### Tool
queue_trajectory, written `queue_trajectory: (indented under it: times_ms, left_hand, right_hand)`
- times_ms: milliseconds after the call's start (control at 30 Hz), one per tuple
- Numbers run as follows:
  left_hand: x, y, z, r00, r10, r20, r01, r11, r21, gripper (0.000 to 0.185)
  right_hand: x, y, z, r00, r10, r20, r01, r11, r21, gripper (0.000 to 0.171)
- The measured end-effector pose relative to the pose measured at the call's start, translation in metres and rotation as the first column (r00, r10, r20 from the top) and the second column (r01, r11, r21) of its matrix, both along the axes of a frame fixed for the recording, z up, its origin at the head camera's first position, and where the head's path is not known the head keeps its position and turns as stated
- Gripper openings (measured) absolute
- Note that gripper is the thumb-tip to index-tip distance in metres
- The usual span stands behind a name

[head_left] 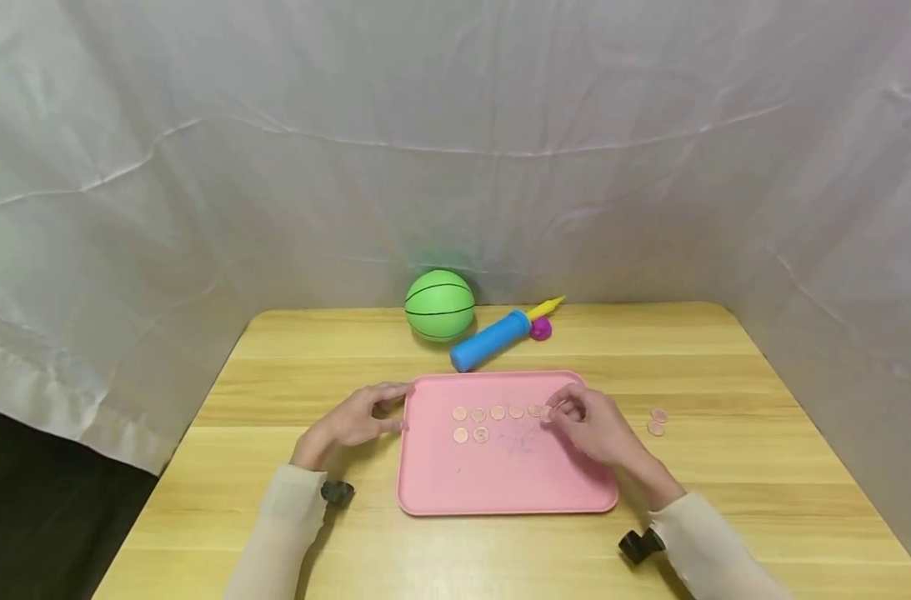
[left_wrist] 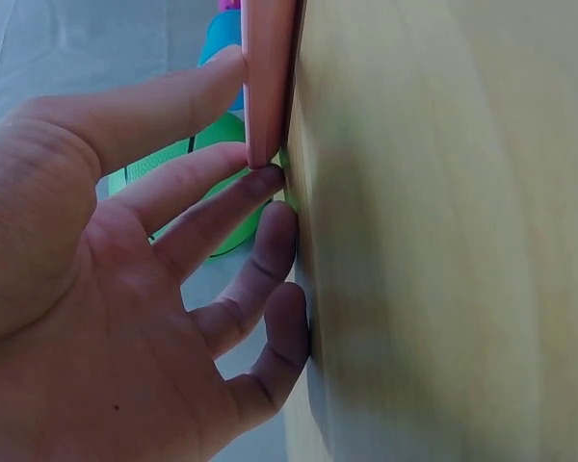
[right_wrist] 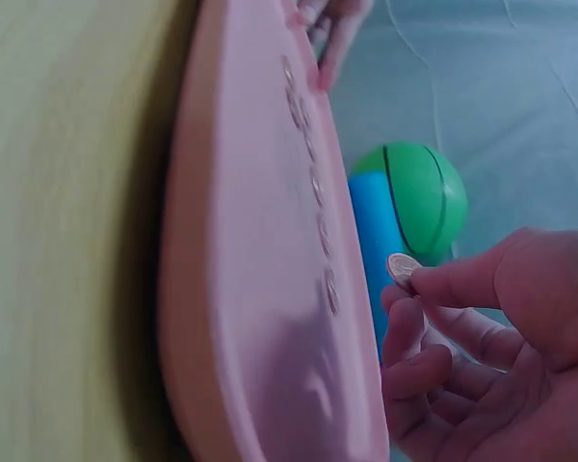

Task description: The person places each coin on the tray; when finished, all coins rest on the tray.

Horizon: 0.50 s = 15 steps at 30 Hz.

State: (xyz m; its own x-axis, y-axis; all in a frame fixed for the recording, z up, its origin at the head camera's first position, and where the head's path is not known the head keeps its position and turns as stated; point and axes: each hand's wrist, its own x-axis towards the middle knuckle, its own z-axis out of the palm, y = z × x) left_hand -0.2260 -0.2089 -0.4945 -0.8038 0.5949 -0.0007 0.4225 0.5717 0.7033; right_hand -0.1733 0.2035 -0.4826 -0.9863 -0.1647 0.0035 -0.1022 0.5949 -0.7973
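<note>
Pinching one coin [right_wrist: 402, 267], the right hand [head_left: 596, 429] hovers over seemingly seven on the tray [head_left: 500, 483]; two lie beside it.

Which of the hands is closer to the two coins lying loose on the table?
Right. The right hand pinches a coin over the pink tray, near the loose coins; the left hand touches the tray's far edge.

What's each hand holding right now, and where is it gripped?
Right hand pinches a coin by its edge; left hand holds nothing, fingertips touching the pink tray.
</note>
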Motion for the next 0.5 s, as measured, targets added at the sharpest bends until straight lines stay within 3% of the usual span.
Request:
queue_trajectory:
  times_ms: [133, 500]
  left_hand:
    - [0.000, 0.001, 0.001, 1.000, 0.008, 0.020, -0.008, 1.000, 0.002, 0.064]
    - [0.001, 0.000, 0.002, 0.999, 0.030, 0.038, -0.030, 1.000, -0.007, 0.064]
  right_hand:
    - [-0.002, -0.014, -0.004, 0.999, 0.043, -0.030, -0.042, 0.998, 0.040, 0.008]
    - [-0.007, -0.042, -0.010, 0.995, 0.103, -0.013, -0.102, 0.993, 0.051, 0.008]
